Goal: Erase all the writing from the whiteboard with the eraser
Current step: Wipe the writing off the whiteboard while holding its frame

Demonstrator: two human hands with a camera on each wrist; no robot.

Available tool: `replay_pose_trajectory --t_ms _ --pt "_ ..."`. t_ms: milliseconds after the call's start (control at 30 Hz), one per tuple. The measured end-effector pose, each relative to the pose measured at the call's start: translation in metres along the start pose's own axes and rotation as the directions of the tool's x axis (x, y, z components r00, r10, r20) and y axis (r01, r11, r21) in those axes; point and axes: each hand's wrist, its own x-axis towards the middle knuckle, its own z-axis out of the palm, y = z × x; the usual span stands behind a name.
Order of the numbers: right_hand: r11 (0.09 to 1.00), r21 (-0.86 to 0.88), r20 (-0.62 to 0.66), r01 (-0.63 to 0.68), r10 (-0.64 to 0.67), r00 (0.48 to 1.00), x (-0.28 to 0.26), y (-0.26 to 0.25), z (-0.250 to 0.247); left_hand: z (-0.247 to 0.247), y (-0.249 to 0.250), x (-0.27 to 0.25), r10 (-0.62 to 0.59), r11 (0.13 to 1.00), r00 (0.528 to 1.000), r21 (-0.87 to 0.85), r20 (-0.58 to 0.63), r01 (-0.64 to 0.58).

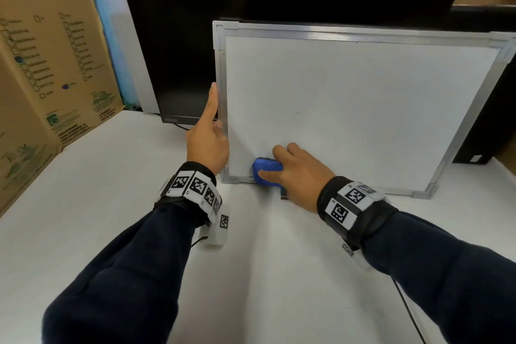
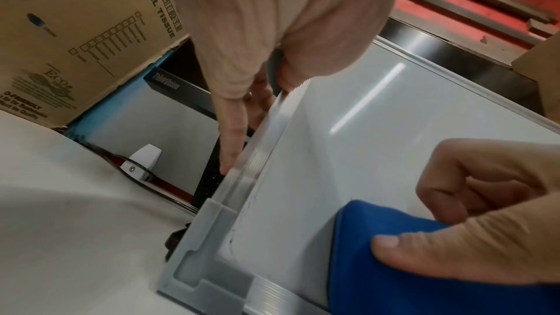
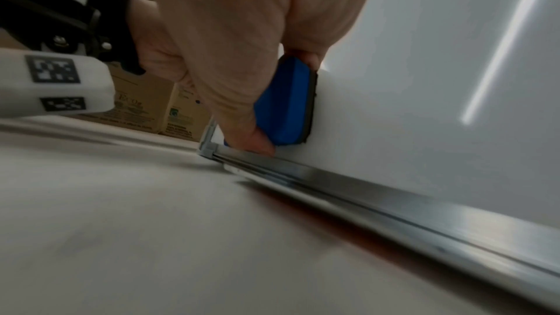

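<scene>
Hugging whiteboard [image 1: 349, 98] corner: eraser [image 1: 267, 170]

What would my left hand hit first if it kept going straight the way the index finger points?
Probably the black monitor behind the whiteboard. The left hand points up and away along the board's left frame edge, index finger beside it, and the dark screen fills that line. Depth is unclear, so the gap to it cannot be judged.
</scene>
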Motion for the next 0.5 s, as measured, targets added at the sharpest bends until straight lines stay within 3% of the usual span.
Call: replay_pose_trajectory --t_ms 333,500 --pt "1.000 0.021 -0.141 -0.007 0.010 0.990 0.030 -0.018 0.000 -0.002 -0.004 0.002 0.009 1.000 1.000 0.026 -0.026 -0.008" --pt "0.998 0.045 -0.125 -0.035 0.041 0.991 0.046 -0.034 -0.002 -0.002 -0.004 0.002 -0.004 1.000 1.000 0.014 -0.016 0.004"
